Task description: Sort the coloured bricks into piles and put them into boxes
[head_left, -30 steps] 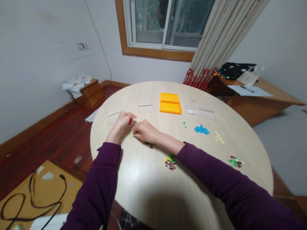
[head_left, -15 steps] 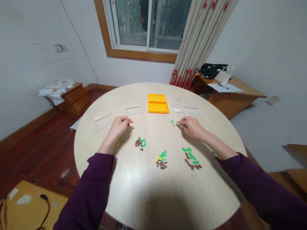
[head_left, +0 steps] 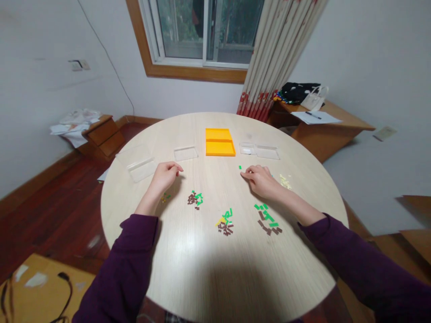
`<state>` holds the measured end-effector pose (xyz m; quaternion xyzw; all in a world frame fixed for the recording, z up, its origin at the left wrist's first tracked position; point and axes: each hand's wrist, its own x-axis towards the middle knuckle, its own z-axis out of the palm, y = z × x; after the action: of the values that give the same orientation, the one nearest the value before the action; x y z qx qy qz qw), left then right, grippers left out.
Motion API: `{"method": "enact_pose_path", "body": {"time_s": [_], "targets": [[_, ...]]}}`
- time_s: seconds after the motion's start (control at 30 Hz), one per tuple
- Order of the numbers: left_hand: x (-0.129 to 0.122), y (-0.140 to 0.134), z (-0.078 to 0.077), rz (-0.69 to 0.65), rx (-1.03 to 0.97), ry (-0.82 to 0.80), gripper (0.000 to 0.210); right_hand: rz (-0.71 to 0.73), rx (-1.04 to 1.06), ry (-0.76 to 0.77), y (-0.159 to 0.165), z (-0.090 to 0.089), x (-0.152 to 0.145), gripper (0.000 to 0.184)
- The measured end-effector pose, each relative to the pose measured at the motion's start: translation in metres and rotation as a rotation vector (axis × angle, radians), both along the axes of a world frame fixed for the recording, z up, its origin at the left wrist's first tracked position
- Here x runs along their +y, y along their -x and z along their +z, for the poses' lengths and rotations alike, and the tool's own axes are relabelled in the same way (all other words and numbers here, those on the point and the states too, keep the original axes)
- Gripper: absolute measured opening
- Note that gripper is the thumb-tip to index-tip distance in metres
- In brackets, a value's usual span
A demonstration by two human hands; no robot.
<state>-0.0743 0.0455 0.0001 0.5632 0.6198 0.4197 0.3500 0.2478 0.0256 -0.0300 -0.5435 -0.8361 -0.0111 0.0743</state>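
My right hand (head_left: 258, 179) is low over the table, its index fingertip and thumb together where a small green piece lay; that piece is now hidden under them. Another green piece (head_left: 240, 167) lies just beyond the fingertip. My left hand (head_left: 166, 175) hovers or rests at the left with its fingers curled together; what they hold, if anything, does not show. Nearer me are three piles of small flat brown and green pieces: a left pile (head_left: 195, 198), a middle pile (head_left: 225, 223) with yellow in it, and a right pile (head_left: 268, 219).
An open orange box (head_left: 220, 154) stands at the far middle. Clear plastic trays flank it: a left tray (head_left: 186, 153), a right tray (head_left: 267, 152) and a larger box (head_left: 141, 169). Pale yellow pieces (head_left: 285, 181) lie beyond my right forearm, yellow-green bits (head_left: 164, 197) beside my left wrist.
My right hand has moved a little left, and its fingertips now cover one of the two green pieces. Pale yellow pieces have come into sight behind it. My left hand stays put.
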Motion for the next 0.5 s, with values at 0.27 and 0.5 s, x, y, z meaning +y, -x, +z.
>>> {"method": "enact_pose_path", "body": {"time_s": [0.27, 0.5], "targets": [[0.001, 0.001, -0.002, 0.001, 0.015, -0.006, 0.021, 0.205, 0.137, 0.192, 0.026, 0.015, -0.04, 0.038], [0.001, 0.001, -0.002, 0.012, 0.028, 0.0, 0.021, 0.295, 0.193, 0.179, 0.03, 0.026, -0.051, 0.036]]}}
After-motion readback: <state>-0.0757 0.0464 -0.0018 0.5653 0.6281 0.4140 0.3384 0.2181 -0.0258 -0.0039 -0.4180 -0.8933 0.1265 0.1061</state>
